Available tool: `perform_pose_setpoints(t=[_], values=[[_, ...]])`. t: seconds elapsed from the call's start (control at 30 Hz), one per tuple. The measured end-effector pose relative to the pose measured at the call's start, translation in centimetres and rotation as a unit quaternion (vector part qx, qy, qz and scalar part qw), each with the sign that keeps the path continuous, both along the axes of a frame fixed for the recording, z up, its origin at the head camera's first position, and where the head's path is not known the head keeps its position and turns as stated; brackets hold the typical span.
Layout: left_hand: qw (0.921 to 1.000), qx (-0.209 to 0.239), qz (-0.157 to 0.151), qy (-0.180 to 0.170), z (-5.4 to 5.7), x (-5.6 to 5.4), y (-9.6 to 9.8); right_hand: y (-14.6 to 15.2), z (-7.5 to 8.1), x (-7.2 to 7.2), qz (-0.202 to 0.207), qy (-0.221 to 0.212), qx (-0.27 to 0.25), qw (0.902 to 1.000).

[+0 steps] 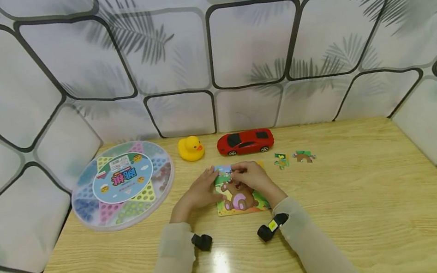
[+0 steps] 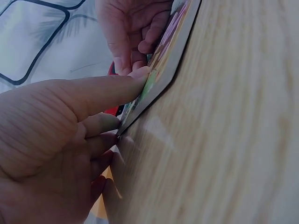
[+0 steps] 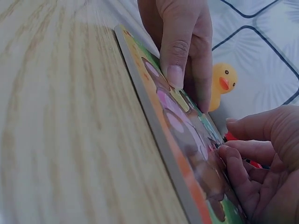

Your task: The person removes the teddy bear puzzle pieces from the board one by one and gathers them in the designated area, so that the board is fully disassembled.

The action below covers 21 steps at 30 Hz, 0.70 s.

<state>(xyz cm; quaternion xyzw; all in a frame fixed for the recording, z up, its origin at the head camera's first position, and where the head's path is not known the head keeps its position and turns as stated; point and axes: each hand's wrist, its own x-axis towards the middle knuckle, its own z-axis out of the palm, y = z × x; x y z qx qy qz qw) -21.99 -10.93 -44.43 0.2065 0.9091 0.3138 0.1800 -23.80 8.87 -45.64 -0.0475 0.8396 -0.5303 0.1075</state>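
Note:
A bear jigsaw puzzle (image 1: 241,200) lies flat on the wooden table, its picture showing a brown bear with a pink belly. My left hand (image 1: 201,190) rests along its left edge, the straight thumb (image 2: 110,91) on the picture and the other fingers against the rim. Over the puzzle's upper part, my right hand (image 1: 254,175) bends its fingers and pinches a small puzzle piece, mostly hidden by the fingertips (image 3: 224,151). Right of the board lie two loose pieces, one green with yellow (image 1: 281,160) and one brown and green (image 1: 304,156).
Behind the puzzle stand a yellow rubber duck (image 1: 191,149) and a red toy car (image 1: 245,142). A round Chinese checkers set (image 1: 123,185) lies at the left. Patterned cloth (image 1: 255,42) rises behind the table (image 1: 379,207) and at both sides.

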Motion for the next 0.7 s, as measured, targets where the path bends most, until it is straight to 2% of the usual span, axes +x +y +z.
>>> perform_pose_setpoints(t=[0.27, 0.57, 0.7], values=[[0.9997, -0.004, -0.002, 0.024, -0.05, 0.04, 0.08, -0.06, 0.1, -0.04, -0.006, 0.007, 0.002, 1.0], [0.9998, 0.012, 0.012, 0.014, 0.1, 0.11, 0.11, -0.35, 0.29, 0.06, -0.031, 0.005, -0.024, 0.9992], [0.9997, 0.013, 0.017, 0.011, 0.07, 0.15, 0.15, -0.67, 0.4, 0.23, -0.049, -0.003, -0.014, 0.9987]])
